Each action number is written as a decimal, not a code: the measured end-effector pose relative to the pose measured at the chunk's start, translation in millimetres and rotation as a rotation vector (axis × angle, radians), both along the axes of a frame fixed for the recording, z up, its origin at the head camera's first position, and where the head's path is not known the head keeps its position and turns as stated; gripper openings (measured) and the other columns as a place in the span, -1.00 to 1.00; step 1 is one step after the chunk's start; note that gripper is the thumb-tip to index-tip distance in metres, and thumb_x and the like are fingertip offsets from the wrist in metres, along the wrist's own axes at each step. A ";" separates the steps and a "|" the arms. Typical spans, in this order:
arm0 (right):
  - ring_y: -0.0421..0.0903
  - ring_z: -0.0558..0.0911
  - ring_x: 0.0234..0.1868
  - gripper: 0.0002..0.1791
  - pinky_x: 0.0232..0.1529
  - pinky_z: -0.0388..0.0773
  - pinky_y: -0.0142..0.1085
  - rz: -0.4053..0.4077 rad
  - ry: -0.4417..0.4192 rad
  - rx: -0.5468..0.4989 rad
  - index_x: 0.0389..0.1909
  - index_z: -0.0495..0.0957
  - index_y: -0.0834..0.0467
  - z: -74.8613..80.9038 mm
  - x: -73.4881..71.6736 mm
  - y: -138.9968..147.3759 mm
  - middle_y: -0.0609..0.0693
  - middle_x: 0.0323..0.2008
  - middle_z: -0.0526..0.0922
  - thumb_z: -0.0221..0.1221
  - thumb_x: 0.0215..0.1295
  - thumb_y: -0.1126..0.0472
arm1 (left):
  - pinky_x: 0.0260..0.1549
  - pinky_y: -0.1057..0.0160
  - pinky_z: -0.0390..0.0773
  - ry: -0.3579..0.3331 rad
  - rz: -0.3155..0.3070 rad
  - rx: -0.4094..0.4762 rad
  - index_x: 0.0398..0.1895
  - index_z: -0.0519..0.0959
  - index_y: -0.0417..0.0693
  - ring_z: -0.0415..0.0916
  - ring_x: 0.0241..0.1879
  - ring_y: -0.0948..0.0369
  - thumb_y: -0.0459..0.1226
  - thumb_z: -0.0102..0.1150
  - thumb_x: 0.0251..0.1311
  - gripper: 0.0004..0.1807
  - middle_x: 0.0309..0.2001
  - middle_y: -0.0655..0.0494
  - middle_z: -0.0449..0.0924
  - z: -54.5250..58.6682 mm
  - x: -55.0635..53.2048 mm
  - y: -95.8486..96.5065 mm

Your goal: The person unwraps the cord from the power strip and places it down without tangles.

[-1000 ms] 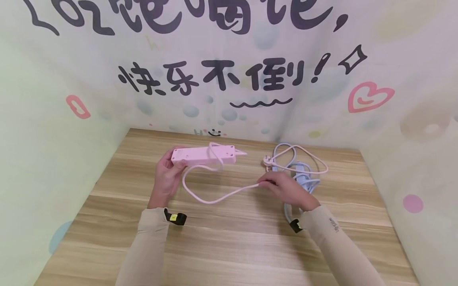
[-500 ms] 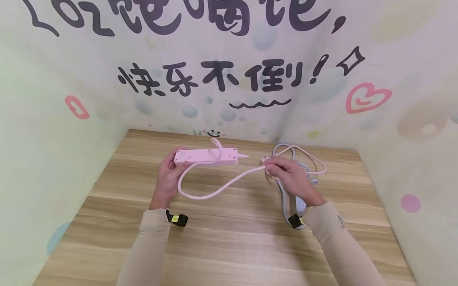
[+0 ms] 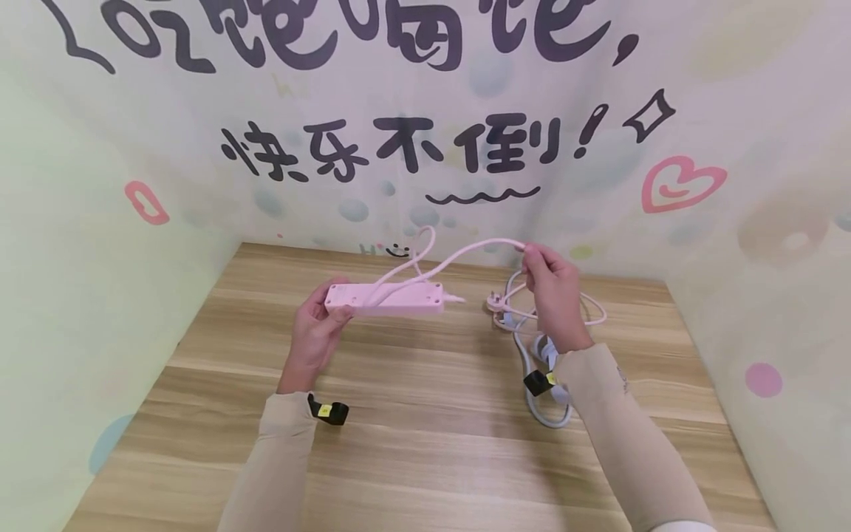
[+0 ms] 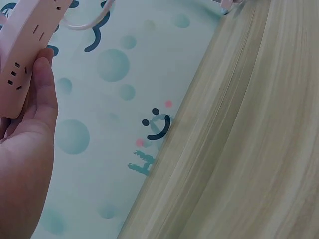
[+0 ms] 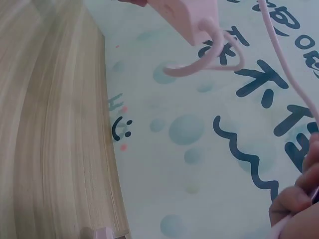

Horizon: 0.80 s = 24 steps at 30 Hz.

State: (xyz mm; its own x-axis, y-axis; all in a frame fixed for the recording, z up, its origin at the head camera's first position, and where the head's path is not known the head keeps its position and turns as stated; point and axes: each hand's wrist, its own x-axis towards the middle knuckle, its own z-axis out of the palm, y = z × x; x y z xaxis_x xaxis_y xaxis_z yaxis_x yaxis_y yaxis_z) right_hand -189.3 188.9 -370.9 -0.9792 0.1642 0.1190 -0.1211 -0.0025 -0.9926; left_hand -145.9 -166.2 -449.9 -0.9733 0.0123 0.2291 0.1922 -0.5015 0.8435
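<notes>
My left hand (image 3: 314, 330) grips the left end of a pink power strip (image 3: 399, 299), held above the table. In the head view its back with corner screws shows; the left wrist view shows outlet slots on the strip (image 4: 31, 50). The strip's pink cord (image 3: 475, 247) loops up behind and across its back. My right hand (image 3: 555, 295), raised to the right of the strip, pinches that cord between thumb and fingers. In the right wrist view the cord (image 5: 286, 67) runs down to the right hand (image 5: 296, 201).
A pink three-pin plug (image 3: 495, 301) lies on the wooden table (image 3: 425, 458) behind the right hand, its cord looping rightward. A blue-grey cable (image 3: 548, 425) and a pale blue item, partly hidden by the right wrist, lie beside it. Printed fabric walls (image 3: 319, 214) enclose the table.
My right hand has moved up and slightly right with the pink cord, from low near the table. The cord's front loop has risen over the strip. The left hand stays nearly in place.
</notes>
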 end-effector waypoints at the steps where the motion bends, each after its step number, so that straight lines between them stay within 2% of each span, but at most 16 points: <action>1: -0.28 0.26 -0.60 -0.75 -0.62 0.13 -0.51 -0.026 -0.009 -0.027 -0.15 0.67 0.11 -0.2 -2.4 0.3 -0.12 -0.49 0.47 0.18 0.49 0.01 | -0.03 0.47 0.68 -0.003 0.002 -0.008 0.10 0.56 -0.04 0.55 -0.05 0.32 -0.68 0.04 0.29 -0.53 0.02 0.14 0.59 0.0 0.4 -0.2; 5: -0.30 0.25 -0.62 -0.73 -0.64 0.15 -0.51 -0.120 -0.062 -0.078 -0.09 0.68 0.11 -3.9 -9.3 5.5 -0.10 -0.46 0.45 0.14 0.52 0.01 | -0.02 0.46 0.68 0.013 -0.006 -0.011 0.10 0.56 -0.04 0.54 -0.03 0.31 -0.68 0.02 0.30 -0.53 0.03 0.13 0.57 -1.5 2.0 -4.1; 12: -0.34 0.23 -0.68 -0.78 -0.69 0.13 -0.53 -0.224 -0.163 -0.225 -0.12 0.65 0.11 -19.1 -20.2 32.0 -0.11 -0.46 0.40 0.08 0.55 0.10 | -0.03 0.46 0.67 0.043 -0.013 0.000 0.16 0.50 -0.21 0.55 -0.04 0.30 -0.69 0.00 0.30 -0.56 0.01 0.11 0.57 -8.0 4.5 -20.0; 16: -0.33 0.18 -0.73 -0.80 -0.71 0.09 -0.50 -0.265 -0.228 -0.292 -0.14 0.63 0.09 -25.9 -22.9 48.4 -0.10 -0.44 0.39 0.08 0.55 0.09 | -0.03 0.45 0.68 0.027 0.022 -0.002 0.14 0.52 -0.21 0.56 -0.03 0.31 -0.68 0.04 0.29 -0.58 0.01 0.11 0.59 -12.6 6.3 -30.1; 18: -0.32 0.18 -0.74 -0.81 -0.73 0.09 -0.49 -0.280 -0.245 -0.304 -0.16 0.63 0.08 -28.9 -23.5 53.6 -0.09 -0.44 0.41 0.09 0.55 0.10 | -0.01 0.44 0.68 0.018 0.041 0.000 0.16 0.49 -0.30 0.56 -0.02 0.30 -0.66 0.08 0.28 -0.59 0.03 0.11 0.59 -14.9 7.3 -34.1; 20: -0.33 0.19 -0.75 -0.80 -0.74 0.10 -0.49 -0.295 -0.252 -0.292 -0.20 0.64 0.08 -31.8 -23.8 56.6 -0.10 -0.47 0.43 0.08 0.55 0.11 | 0.03 0.42 0.68 0.009 0.061 0.006 0.20 0.44 -0.41 0.57 0.01 0.29 -0.66 0.10 0.27 -0.58 0.05 0.09 0.60 -17.5 8.1 -37.2; 24: -0.34 0.21 -0.75 -0.78 -0.75 0.10 -0.50 -0.315 -0.257 -0.288 -0.30 0.65 0.07 -37.7 -24.0 58.4 -0.12 -0.53 0.45 0.09 0.54 0.15 | 0.06 0.41 0.67 -0.026 0.097 0.017 0.19 0.45 -0.40 0.57 0.03 0.28 -0.71 0.04 0.25 -0.56 0.07 0.07 0.60 -22.8 8.5 -41.4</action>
State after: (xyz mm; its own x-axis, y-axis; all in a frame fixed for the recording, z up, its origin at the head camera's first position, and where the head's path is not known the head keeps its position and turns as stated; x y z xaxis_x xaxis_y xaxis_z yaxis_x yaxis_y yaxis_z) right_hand -213.3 247.4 -408.6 -0.8683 0.4475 -0.2138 0.0888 -0.2838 -0.9548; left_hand -137.4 -207.6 -472.8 -0.9754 -0.0863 0.2029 0.2187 -0.4958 0.8404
